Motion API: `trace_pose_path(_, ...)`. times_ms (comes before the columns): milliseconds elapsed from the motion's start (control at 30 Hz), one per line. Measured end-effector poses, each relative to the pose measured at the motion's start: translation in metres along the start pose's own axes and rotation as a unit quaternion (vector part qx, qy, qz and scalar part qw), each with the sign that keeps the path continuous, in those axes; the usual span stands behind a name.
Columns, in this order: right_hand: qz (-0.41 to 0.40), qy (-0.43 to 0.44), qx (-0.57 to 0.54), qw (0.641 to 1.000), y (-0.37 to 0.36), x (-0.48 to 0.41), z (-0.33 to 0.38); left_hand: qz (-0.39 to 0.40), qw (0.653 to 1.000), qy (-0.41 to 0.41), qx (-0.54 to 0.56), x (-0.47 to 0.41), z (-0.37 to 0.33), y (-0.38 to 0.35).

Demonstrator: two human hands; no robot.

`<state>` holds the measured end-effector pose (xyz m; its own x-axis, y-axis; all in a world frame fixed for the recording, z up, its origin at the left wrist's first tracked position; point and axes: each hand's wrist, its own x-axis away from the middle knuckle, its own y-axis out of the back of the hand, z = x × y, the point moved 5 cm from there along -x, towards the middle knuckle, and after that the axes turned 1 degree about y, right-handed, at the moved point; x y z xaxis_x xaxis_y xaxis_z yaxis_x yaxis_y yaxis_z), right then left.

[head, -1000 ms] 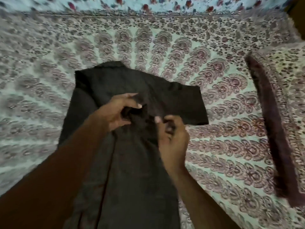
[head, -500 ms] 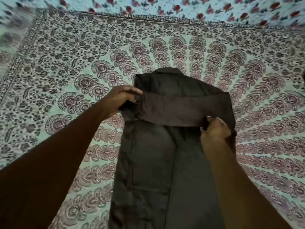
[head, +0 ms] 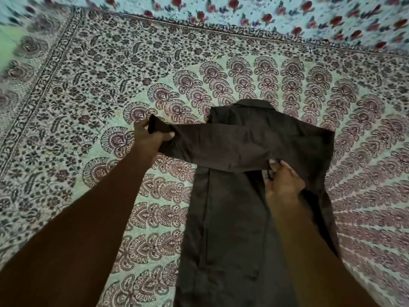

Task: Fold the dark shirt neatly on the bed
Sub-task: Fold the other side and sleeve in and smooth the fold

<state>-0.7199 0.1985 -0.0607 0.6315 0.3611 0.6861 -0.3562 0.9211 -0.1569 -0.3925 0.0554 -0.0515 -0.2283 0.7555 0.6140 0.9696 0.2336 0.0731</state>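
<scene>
Stretching across the shirt (head: 232,229), a sleeve (head: 221,145) is pinched at its cuff by the left hand (head: 150,138) and pinned by the right hand's (head: 283,182) closed fingers, so the fold lies flat.

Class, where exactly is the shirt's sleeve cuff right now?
In the head view, the cuff is left of centre, gripped by the left hand, stretched out over the patterned bedsheet.
</scene>
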Motion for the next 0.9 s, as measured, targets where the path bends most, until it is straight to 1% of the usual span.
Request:
trace_pose_path(33, 0.0, 0.004, 0.002, 1.0, 0.001, -0.002, -0.002, -0.041, 0.997, -0.017, -0.058, -0.004, 0.001, 0.006)
trace_pose_path(67, 0.002, 0.008, 0.006, 1.0, 0.0, -0.005, -0.004, -0.069, 0.993, -0.032, -0.09, -0.009, 0.0, 0.012)
trace_pose_path(133, 0.017, 0.009, 0.017, 1.0, -0.006, -0.005, -0.007, -0.114, 0.986, -0.068, -0.103, -0.021, -0.005, 0.023)
trace_pose_path(200, 0.033, 0.014, 0.024, 0.999, -0.014, -0.006, -0.009, -0.157, 0.966, -0.126, -0.165, -0.027, -0.018, 0.03)
trace_pose_path(267, 0.048, 0.007, 0.043, 0.998, -0.024, -0.006, -0.013, -0.17, 0.924, -0.183, -0.289, -0.03, -0.021, 0.03)
trace_pose_path(300, 0.057, -0.005, 0.059, 0.997, -0.029, -0.006, -0.017, -0.176, 0.895, -0.203, -0.357, -0.025, -0.02, 0.027)
trace_pose_path(333, 0.06, -0.021, 0.076, 0.995, -0.031, -0.007, -0.023, -0.189, 0.86, -0.222, -0.42, -0.022, -0.016, 0.026)
trace_pose_path(367, 0.059, -0.036, 0.095, 0.993, -0.031, -0.006, -0.027, -0.191, 0.819, -0.259, -0.475, -0.014, -0.013, 0.02)
trace_pose_path(400, 0.058, -0.047, 0.115, 0.991, -0.03, -0.005, -0.031, -0.164, 0.785, -0.306, -0.513, -0.005, -0.008, 0.01)
trace_pose_path(433, 0.063, -0.058, 0.132, 0.988, -0.027, -0.002, -0.032, -0.097, 0.762, -0.354, -0.534, 0.003, 0.001, -0.004)
trace_pose_path(467, 0.072, -0.063, 0.151, 0.984, -0.024, -0.001, -0.032, -0.005, 0.746, -0.392, -0.538, 0.012, 0.013, -0.02)
trace_pose_path(500, 0.083, -0.063, 0.169, 0.98, -0.02, 0.001, -0.03, 0.083, 0.725, -0.411, -0.547, 0.02, 0.027, -0.035)
trace_pose_path(533, 0.088, -0.05, 0.194, 0.976, -0.014, 0.003, -0.026, 0.145, 0.691, -0.414, -0.575, 0.028, 0.041, -0.047)
trace_pose_path(567, 0.078, -0.016, 0.237, 0.968, -0.005, 0.001, -0.021, 0.176, 0.655, -0.402, -0.615, 0.034, 0.054, -0.055)
trace_pose_path(600, 0.054, 0.046, 0.313, 0.947, 0.007, -0.002, -0.011, 0.18, 0.633, -0.381, -0.649, 0.037, 0.064, -0.06)
trace_pose_path(633, 0.021, 0.127, 0.412, 0.902, 0.02, -0.005, 0.0, 0.166, 0.63, -0.363, -0.666, 0.038, 0.07, -0.063)
trace_pose_path(667, -0.003, 0.196, 0.503, 0.842, 0.032, -0.008, 0.009, 0.145, 0.638, -0.351, -0.67, 0.039, 0.072, -0.066)
trace_pose_path(700, -0.011, 0.243, 0.569, 0.786, 0.044, -0.011, 0.014, 0.125, 0.644, -0.341, -0.673, 0.042, 0.074, -0.069)
trace_pose_path(733, -0.003, 0.256, 0.61, 0.75, 0.056, -0.016, 0.015, 0.109, 0.647, -0.331, -0.678, 0.044, 0.075, -0.073)
trace_pose_path(833, 0.06, 0.233, 0.68, 0.692, 0.079, -0.027, 0.007, 0.069, 0.642, -0.297, -0.703, 0.055, 0.076, -0.088)
trace_pose_path(867, 0.081, 0.242, 0.692, 0.676, 0.082, -0.026, 0.007, 0.059, 0.639, -0.299, -0.706, 0.06, 0.076, -0.094)
trace_pose_path(900, 0.09, 0.259, 0.702, 0.657, 0.085, -0.022, 0.01, 0.061, 0.638, -0.318, -0.699, 0.065, 0.076, -0.101)
